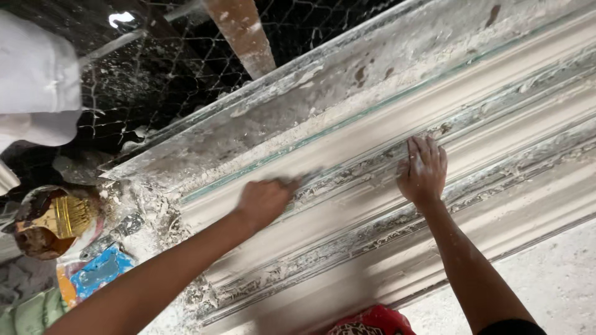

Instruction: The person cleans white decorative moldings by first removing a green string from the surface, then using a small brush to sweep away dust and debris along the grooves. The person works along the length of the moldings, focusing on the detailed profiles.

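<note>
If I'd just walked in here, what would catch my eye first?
Most likely the long white plaster moulding with ridged profiles, running diagonally across the view. Two plaster-dusted hands work on it: the left hand, blurred, near its middle, and the right hand pressed flat further right. At far left sits a round brown bowl holding a yellow-bristled brush.

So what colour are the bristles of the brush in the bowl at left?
Yellow bristles on the brush in a brown-stained bowl; head view.

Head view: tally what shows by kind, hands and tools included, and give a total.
Hands: 2, left hand and right hand, both on the moulding
Long plaster moulding: 1
Brush with yellow bristles: 1
Brown bowl: 1
Total: 5
</note>
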Motion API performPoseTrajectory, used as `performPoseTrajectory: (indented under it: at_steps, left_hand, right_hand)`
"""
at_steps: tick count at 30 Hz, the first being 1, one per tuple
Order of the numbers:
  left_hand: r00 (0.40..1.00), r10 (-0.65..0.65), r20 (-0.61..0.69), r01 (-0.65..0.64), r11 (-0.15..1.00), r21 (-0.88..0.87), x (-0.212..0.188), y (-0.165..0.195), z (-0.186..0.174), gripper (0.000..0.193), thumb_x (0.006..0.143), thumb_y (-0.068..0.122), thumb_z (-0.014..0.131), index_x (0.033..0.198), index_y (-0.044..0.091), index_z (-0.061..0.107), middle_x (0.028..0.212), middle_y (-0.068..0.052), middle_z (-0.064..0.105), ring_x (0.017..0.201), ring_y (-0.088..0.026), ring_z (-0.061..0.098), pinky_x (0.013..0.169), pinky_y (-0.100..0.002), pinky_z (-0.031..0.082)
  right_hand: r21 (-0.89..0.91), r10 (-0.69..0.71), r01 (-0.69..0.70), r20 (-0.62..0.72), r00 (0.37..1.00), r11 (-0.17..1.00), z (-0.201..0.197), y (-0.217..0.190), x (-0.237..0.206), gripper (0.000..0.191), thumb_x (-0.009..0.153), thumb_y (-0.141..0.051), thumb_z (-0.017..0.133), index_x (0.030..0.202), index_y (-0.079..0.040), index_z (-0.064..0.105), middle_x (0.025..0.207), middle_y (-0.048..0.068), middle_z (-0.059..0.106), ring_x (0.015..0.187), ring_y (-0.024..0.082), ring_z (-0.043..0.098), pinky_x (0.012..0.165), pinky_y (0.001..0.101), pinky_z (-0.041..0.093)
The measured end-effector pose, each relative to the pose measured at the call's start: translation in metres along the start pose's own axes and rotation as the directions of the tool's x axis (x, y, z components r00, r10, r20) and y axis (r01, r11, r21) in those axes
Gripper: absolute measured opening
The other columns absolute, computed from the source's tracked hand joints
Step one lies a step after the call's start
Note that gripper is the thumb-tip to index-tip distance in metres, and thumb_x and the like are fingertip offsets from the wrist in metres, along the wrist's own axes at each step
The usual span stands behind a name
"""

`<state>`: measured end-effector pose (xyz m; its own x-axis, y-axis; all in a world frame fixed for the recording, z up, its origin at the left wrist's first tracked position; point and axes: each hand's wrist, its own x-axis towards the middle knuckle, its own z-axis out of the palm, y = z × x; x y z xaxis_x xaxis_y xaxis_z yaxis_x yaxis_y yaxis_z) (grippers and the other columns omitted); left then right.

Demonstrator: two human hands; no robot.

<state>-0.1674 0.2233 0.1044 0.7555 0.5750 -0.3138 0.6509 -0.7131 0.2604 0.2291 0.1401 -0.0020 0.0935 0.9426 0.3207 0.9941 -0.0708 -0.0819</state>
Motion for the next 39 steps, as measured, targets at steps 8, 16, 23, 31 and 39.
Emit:
performPoseTrajectory:
  at_steps: [8, 16, 23, 31, 39]
  left_hand:
    - [1.0, -0.014, 0.0, 0.014, 0.998, -0.062, 0.08, 0.061, -0.027, 0.039, 0.106, 0.017, 0.05, 0.144, 0.011, 0.053, 0.095, -0.018, 0.073, 0.078, -0.035, 0.072, 0.06, -0.048, 0.057]
    - [0.994, -0.061, 0.092, 0.063, 0.998, -0.022, 0.024, 0.026, -0.042, 0.048, 0.094, 0.013, 0.052, 0.141, 0.022, 0.054, 0.112, -0.013, 0.072, 0.087, -0.031, 0.074, 0.061, -0.049, 0.06]
    - [0.992, -0.057, 0.113, 0.051, 0.997, 0.055, 0.134, 0.081, -0.054, 0.031, 0.109, 0.02, 0.048, 0.137, 0.02, 0.061, 0.109, -0.01, 0.077, 0.091, -0.028, 0.074, 0.071, -0.044, 0.06]
    - [0.925, -0.306, 0.226, 0.323, 0.946, -0.04, 0.087, 0.036, -0.021, 0.039, 0.102, 0.04, 0.05, 0.141, 0.037, 0.058, 0.103, -0.006, 0.076, 0.089, -0.026, 0.072, 0.077, -0.045, 0.058]
    - [0.964, -0.261, -0.048, 0.233, 0.918, -0.321, 0.151, 0.098, -0.012, 0.039, 0.102, 0.031, 0.051, 0.139, 0.026, 0.062, 0.103, -0.007, 0.075, 0.061, -0.02, 0.067, 0.059, -0.038, 0.059]
  right_hand:
    - [0.037, 0.072, -0.076, 0.089, 0.993, 0.996, -0.002, -0.01, -0.003, 0.053, 0.093, -0.017, 0.05, 0.144, -0.001, 0.054, 0.15, 0.021, 0.055, 0.145, 0.039, 0.045, 0.122, 0.0601, 0.028]
    - [-0.034, 0.087, -0.085, 0.058, 0.995, 0.996, -0.002, -0.017, 0.001, 0.052, 0.095, -0.018, 0.056, 0.143, 0.0, 0.054, 0.151, 0.018, 0.055, 0.143, 0.036, 0.048, 0.124, 0.0558, 0.029]
    - [0.111, 0.068, -0.067, -0.005, 0.998, 0.991, 0.002, -0.016, 0.002, 0.046, 0.093, -0.02, 0.06, 0.135, -0.002, 0.058, 0.143, 0.017, 0.057, 0.136, 0.037, 0.051, 0.119, 0.0593, 0.031]
    - [0.479, -0.096, 0.124, -0.082, 0.992, 0.869, -0.009, 0.004, -0.001, 0.043, 0.09, -0.014, 0.064, 0.13, 0.001, 0.059, 0.139, 0.024, 0.056, 0.14, 0.045, 0.043, 0.117, 0.0599, 0.032]
    - [0.059, -0.023, 0.03, -0.121, 0.992, 0.998, 0.008, 0.221, 0.065, 0.037, 0.103, -0.015, 0.06, 0.135, 0.002, 0.058, 0.151, 0.027, 0.055, 0.149, 0.043, 0.042, 0.125, 0.0635, 0.028]
